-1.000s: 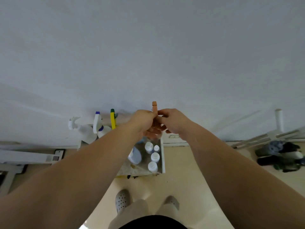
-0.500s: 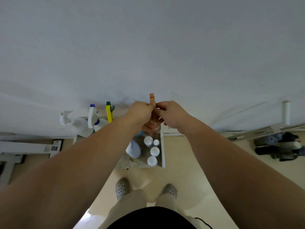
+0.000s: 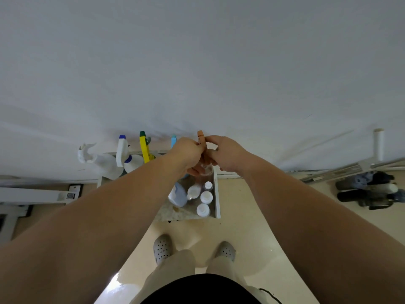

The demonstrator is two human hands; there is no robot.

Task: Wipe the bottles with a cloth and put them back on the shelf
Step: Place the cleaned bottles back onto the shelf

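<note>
Both hands meet above the shelf (image 3: 217,195): the left hand (image 3: 188,152) and right hand (image 3: 228,153) are curled round a clear bottle (image 3: 206,170), its orange top (image 3: 200,137) sticking up between them. The bottle is held upright in the air, over the shelf's far right corner. On the shelf stand white-capped bottles (image 3: 206,197) beside a blue jug (image 3: 178,195); spray bottles (image 3: 122,151) crowd its left side.

The lone wide-angle camera, worn on the head, looked forward and steeply down, the shelf (image 3: 216,194) at 12 o'clock against the wall (image 3: 197,62), the shoes (image 3: 162,251) at 6 o'clock.
</note>
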